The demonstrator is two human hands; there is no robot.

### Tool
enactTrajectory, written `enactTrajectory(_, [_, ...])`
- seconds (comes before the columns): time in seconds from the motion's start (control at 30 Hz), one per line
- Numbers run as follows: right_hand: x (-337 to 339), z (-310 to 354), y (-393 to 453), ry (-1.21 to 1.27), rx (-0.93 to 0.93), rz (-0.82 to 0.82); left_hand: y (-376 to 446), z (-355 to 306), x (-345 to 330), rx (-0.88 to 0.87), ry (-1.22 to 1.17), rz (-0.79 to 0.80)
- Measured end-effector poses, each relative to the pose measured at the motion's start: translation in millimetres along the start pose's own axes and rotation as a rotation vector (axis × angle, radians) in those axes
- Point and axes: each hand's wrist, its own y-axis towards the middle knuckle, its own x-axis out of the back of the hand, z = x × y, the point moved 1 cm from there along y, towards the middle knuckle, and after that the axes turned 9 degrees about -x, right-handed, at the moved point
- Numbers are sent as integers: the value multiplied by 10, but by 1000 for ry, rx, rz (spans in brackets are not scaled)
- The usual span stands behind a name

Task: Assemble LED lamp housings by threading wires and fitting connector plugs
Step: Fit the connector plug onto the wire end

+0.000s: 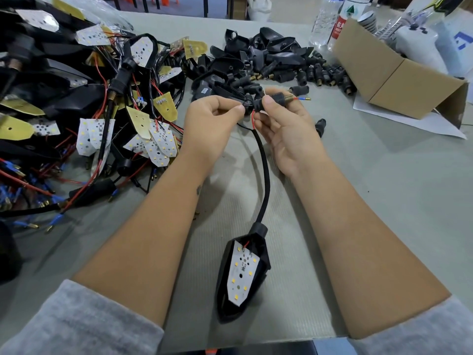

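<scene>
A black lamp housing point(263, 254) with a white LED board point(243, 272) inside lies on the table near me. Its black sleeved cable point(265, 170) runs up to my hands. My left hand point(210, 124) pinches a small black collar point(247, 105) at the cable's end. My right hand point(284, 124) pinches a black ribbed connector plug point(279, 98) with a brass thread. A red wire point(253, 119) loops out between the two parts. A thin wire with a blue and gold terminal point(304, 98) sticks out of the plug to the right.
A tangle of wired LED boards and housings point(84, 103) fills the left of the grey table point(384, 188). Loose black housings and plugs point(279, 65) are heaped behind my hands. A single plug point(320, 125) lies right of my hand. A cardboard box point(391, 78) and water bottles point(325, 21) stand far right.
</scene>
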Motion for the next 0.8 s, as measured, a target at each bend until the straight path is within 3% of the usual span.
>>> enactTrajectory(0.2, [-11, -10, -8, -60, 8, 22, -47, -45, -31, -29, 7, 87])
enactTrajectory(0.47, [-2, -2, 31, 82, 26, -57, -70, -47, -100, 32, 150, 136])
enactTrajectory(0.6, [16, -2, 44, 87, 34, -99, -74, -52, -87, -21, 220, 111])
enactTrajectory(0.8, [8, -11, 25, -2, 24, -83, -99, -60, -96, -127, 303, 204])
